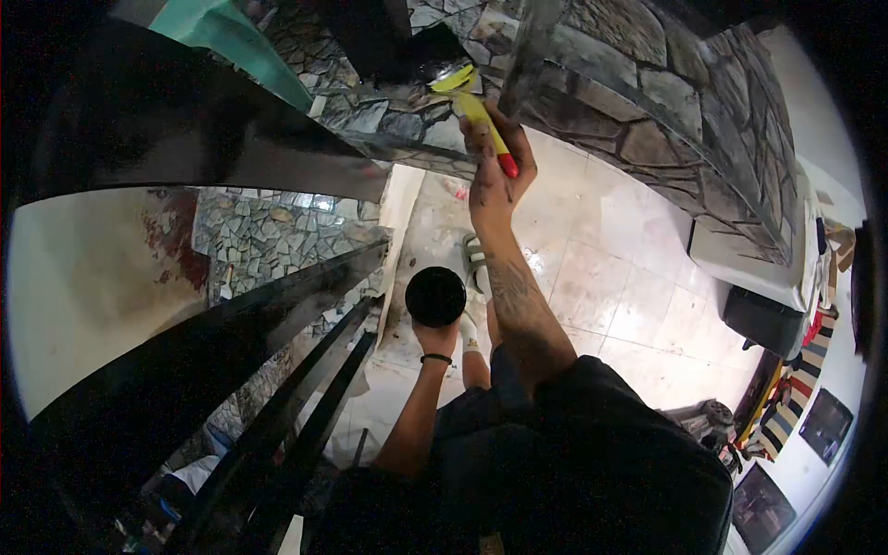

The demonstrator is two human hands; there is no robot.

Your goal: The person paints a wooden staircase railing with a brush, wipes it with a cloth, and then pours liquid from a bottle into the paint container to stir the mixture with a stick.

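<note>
My right hand is closed around a paintbrush with a yellow handle and a red end. It is raised and reaches forward, and the brush's head is against or just beside a black-coated patch at the foot of a dark post; contact is hard to tell. Dark smudges mark the fingers. Lower down, my left hand grips a round container from beneath. Its inside looks wholly black, so the level of what it holds cannot be made out.
Stone-clad masonry juts in at upper right. Long black beams run along the left, near my left arm. A green sheet-like object hangs at upper left. Pale floor tiles lie below, and a dark bin-like object stands right.
</note>
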